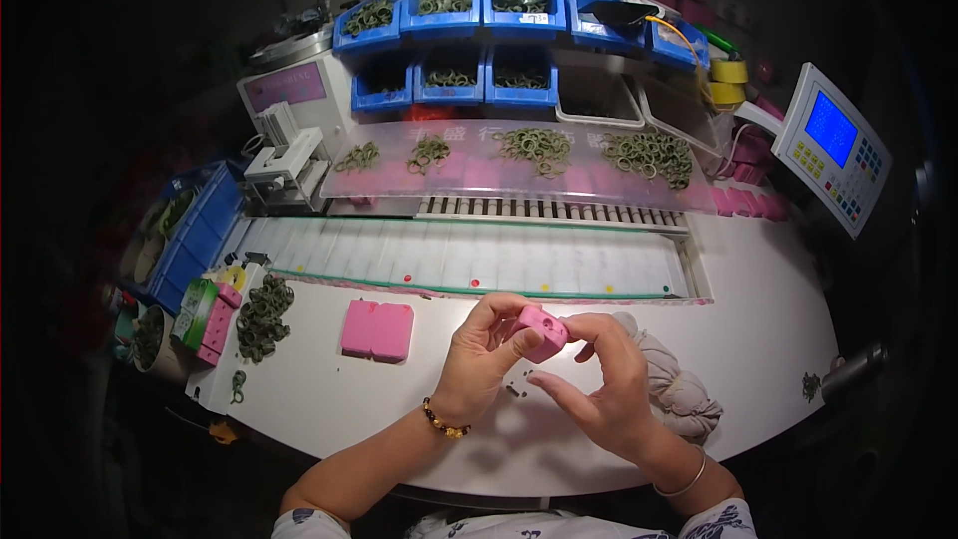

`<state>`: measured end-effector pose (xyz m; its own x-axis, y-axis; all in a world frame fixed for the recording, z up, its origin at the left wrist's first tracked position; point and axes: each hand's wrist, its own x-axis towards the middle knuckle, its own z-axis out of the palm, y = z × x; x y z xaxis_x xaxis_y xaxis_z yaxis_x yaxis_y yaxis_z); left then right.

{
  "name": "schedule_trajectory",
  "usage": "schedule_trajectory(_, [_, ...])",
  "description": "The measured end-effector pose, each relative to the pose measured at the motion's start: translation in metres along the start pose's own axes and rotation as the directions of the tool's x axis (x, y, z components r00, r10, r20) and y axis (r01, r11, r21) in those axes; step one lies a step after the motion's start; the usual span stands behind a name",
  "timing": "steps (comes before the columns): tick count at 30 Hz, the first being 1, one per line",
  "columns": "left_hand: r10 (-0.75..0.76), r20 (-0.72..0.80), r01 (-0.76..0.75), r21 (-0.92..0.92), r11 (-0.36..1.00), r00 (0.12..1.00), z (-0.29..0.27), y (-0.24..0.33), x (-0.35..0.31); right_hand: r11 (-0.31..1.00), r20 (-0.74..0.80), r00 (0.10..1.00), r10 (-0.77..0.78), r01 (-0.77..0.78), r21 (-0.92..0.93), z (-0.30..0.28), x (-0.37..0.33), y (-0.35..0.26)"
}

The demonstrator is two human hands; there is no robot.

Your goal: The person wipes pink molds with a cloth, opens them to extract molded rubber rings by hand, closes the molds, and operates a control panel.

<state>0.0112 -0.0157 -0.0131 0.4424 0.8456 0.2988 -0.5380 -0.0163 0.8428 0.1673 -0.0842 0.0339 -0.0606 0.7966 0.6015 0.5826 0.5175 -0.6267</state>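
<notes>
left hand (486,344) and right hand (599,379) both closed around small pink block (544,331), held between fingertips above white table (419,409). two pink blocks (377,329) just left of left hand.

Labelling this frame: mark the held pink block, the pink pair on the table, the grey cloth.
pink block (544,332), head view, top face between both hands
pink pair (376,329), head view, middle seam
grey cloth (679,384), head view, bunched middle
</notes>
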Motion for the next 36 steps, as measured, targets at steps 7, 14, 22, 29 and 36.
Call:
schedule_trajectory(7, [0.056,-0.093,-0.016,0.381,0.924,0.994,0.000,0.008,-0.001,0.878,0.060,0.951,0.304,-0.304,0.371,0.000,0.006,0.022])
schedule_trajectory(14, [0.294,0.097,-0.234,0.847,0.477,0.951,0.007,0.008,-0.009,0.675,0.206,0.858,0.470,-0.500,0.542,0.010,0.007,0.038])
schedule_trajectory(22, [0.215,-0.292,0.195,0.903,0.383,0.932,-0.108,0.017,0.055,0.492,0.369,0.733,0.571,-0.665,0.562,0.006,-0.007,0.042])
schedule_trajectory(29, [0.263,-0.258,0.225,0.963,0.149,0.930,-0.143,0.018,0.079,0.449,0.363,0.728,0.581,-0.659,0.603,0.010,-0.004,0.039])
schedule_trajectory(36, [0.232,-0.153,0.163,0.986,-0.026,0.960,-0.136,0.053,0.082,0.466,0.310,0.737,0.601,-0.638,0.613,0.005,-0.010,0.044])
